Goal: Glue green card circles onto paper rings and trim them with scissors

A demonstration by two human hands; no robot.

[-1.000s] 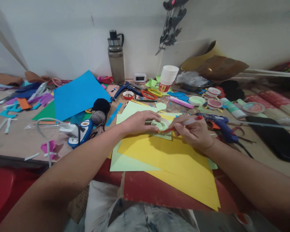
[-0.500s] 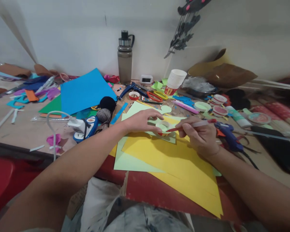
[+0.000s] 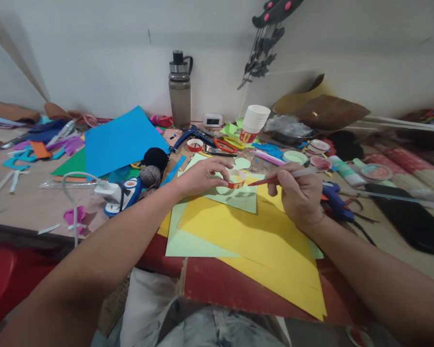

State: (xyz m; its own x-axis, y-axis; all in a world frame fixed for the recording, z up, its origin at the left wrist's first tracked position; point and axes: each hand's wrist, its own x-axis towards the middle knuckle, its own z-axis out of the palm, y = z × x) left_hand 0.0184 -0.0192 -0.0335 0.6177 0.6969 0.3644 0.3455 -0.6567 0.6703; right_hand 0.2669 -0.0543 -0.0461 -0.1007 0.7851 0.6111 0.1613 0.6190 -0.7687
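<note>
Between the thumb and fingers of my left hand (image 3: 204,177) is a ring cut from a paper cup (image 3: 237,185), red and yellow outside and white inside. It hangs just above a small light green paper piece (image 3: 238,203). My right hand (image 3: 303,195) grips a red pen (image 3: 257,182), its tip pointing left, close to the ring but apart from it. Under both hands lie a yellow sheet (image 3: 253,241) and a larger light green sheet (image 3: 188,243). A cut light green round (image 3: 242,164) rests just beyond the ring.
Behind stand a water bottle (image 3: 180,94), a small clock (image 3: 213,120) and stacked paper cups (image 3: 254,124). Orange-handled scissors (image 3: 225,145) lie before them. A blue sheet (image 3: 125,142) and power strip (image 3: 123,196) are left; a glue gun (image 3: 338,198) and black phone (image 3: 408,219) are right.
My left hand has lifted the ring off the light green paper piece. The pen tip has moved away from the ring's inside to its right. The view has shifted slightly.
</note>
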